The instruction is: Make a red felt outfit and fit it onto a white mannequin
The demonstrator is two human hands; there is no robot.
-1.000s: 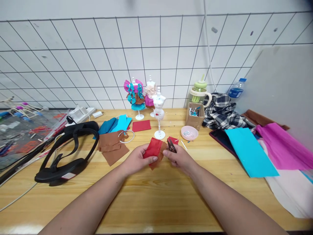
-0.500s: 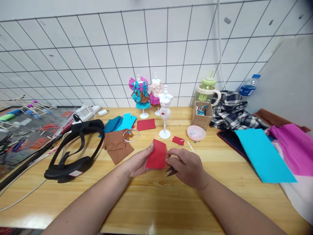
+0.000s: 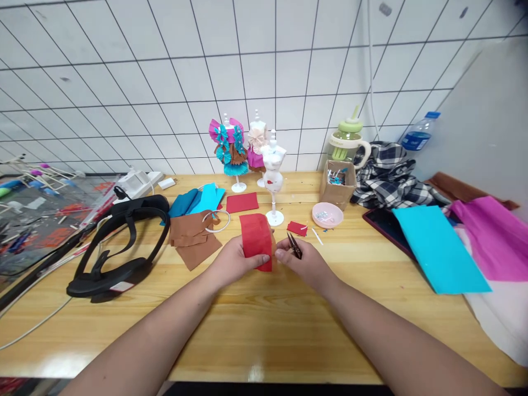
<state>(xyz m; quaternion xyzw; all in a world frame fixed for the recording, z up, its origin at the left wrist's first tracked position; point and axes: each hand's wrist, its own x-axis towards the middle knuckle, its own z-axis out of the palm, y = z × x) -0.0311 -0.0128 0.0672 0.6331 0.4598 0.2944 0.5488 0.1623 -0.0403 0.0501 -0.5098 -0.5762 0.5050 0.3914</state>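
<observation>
My left hand (image 3: 234, 260) grips a red sheet of crepe paper (image 3: 254, 234), its thumb pressed on the lower edge. A brownish strip (image 3: 273, 245) shows along the sheet's right edge. My right hand (image 3: 303, 261) is closed beside that edge, fingertips pinched close to it. Small dark scissors (image 3: 294, 246) are tucked in the right hand, blades pointing up and slightly apart. Behind the sheet stands a bare white mini dress form (image 3: 273, 171) on a round base. Whether the right fingertips pinch the strip itself is hard to see.
Two dressed mini forms (image 3: 233, 148) stand by the tiled wall. Brown sheets (image 3: 193, 239), a white ring (image 3: 223, 221) and a black headset (image 3: 119, 247) lie left. A pink dish (image 3: 328, 215), a cardboard box (image 3: 338, 190) and a turquoise sheet (image 3: 441, 247) are right.
The red sheet has turned and risen, and my left thumb has moved from its upper edge to its lower one. The scissors' blades have swung from pointing down-left to pointing up.
</observation>
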